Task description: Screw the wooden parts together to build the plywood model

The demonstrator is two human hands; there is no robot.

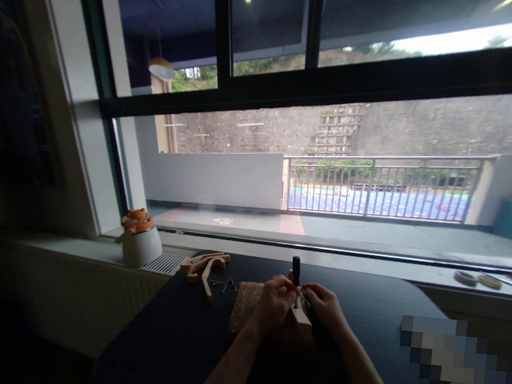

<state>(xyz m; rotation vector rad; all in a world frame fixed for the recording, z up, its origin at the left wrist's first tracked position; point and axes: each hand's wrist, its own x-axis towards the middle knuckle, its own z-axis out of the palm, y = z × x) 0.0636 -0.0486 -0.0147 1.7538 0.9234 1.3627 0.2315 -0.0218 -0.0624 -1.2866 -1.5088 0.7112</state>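
Observation:
My left hand [274, 301] and my right hand [325, 307] meet over the middle of the dark table, fingers bent and thumbs close together. Between them a pale wooden piece [302, 318] rests at an angle, with a small metal part on it near my left fingertips. A black handle [296, 269], like a screwdriver's, stands nearly upright just beyond my fingers; its lower end is hidden. Both hands look closed in a pinch, but what lies in the fingertips is hidden. Under and beside my left hand is a brown block [245, 305] with a dotted surface.
Curved wooden parts [207, 267] lie at the table's [169, 340] far left, with loose metal screws [228, 284] nearby. A white container with an orange top [141, 244] stands on the sill. Tape rolls [465, 278] sit far right. A window runs behind the table.

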